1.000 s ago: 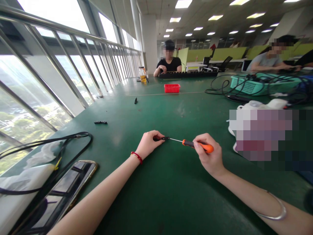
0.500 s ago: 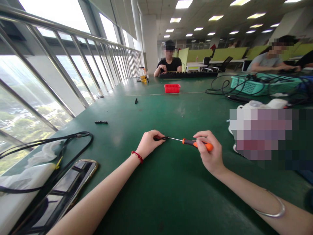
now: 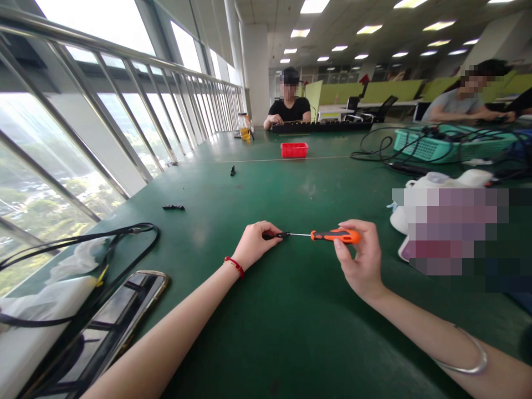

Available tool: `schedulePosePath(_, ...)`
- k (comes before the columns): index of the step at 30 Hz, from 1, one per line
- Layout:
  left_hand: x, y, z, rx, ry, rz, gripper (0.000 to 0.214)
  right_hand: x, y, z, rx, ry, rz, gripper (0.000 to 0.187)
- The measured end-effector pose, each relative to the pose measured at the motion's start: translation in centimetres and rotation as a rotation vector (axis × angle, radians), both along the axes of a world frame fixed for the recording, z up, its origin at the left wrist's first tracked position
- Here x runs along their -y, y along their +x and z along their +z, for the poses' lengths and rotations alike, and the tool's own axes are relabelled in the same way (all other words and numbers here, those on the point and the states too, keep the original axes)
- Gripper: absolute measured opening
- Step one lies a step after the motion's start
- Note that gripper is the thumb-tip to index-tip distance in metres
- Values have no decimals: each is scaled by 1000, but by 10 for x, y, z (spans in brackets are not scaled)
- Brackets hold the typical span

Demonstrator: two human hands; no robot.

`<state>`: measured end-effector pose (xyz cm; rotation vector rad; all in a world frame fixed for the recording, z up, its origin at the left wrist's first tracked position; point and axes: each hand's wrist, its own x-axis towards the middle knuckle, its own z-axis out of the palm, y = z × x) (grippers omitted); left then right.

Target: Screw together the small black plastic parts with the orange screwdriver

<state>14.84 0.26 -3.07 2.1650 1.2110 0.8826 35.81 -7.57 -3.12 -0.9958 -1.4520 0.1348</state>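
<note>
My left hand is closed on a small black part just above the green table. A red cord is tied round that wrist. My right hand pinches the orange handle of a small screwdriver between thumb and fingertips. The screwdriver lies level, its thin metal shaft pointing left, the tip meeting the black part.
A phone, black cable and white bag lie at the near left. Two small black pieces and a red tray sit farther out. A teal basket with cables stands at the right. Two people sit at the far end.
My right hand has loosened from a full grasp to a fingertip pinch, and the screwdriver handle has risen until the tool lies level. The left hand has stayed put.
</note>
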Motion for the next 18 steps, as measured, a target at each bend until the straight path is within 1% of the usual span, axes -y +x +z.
schedulePosePath(3,0,0,1,5,-7,-6,12,-1,1,0,-4,2,-11,22)
schedulePosePath(7,-1,-1,0,5,-5,-25,13,0,1,2,63,-13,-68,15)
schedulePosePath(13,-3,-2,-3,7,4,-44,13,-3,0,-2,24,123,8,33)
schedulePosePath(15,-3,-2,-3,7,7,-44,13,-3,0,-1,70,153,6,31)
schedulePosePath(18,-3,-1,-2,11,1,-42,13,-1,0,3,165,152,14,25)
